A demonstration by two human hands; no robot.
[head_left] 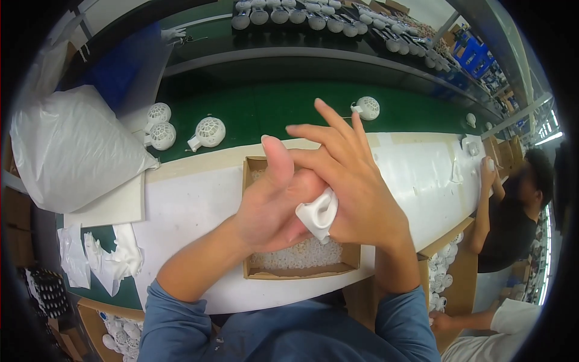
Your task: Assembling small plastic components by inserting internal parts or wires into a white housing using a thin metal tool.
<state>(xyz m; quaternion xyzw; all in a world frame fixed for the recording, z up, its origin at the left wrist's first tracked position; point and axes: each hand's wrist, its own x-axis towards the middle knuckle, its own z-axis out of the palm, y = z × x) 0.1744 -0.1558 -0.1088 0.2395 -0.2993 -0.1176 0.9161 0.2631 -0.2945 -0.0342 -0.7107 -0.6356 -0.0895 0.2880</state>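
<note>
Sitting mid-frame between left hand (272,202) and right hand (363,192), white part (310,215) is looking light, stiff and slick; outer rim is probably offering best hold. Right fingers are standing spread, left ones mostly hiding; can't tell which grip is holding it.

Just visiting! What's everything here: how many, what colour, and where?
Hollow piece: one, white, picture centre
Shallow box: one, brown, centre
Small pieces: many, whitish, inside it
Lattice balls: several, white, green surface
Table: one, white, middle
Plastic bag: one, white, left
Side boxes: two, brown, lower left and right
Round parts: many, white, top
Other people: two, black and pale tops, right
Left hand: one, bare, centre
Right hand: one, bare, centre
Sleeves: two, blue, bottom
</note>
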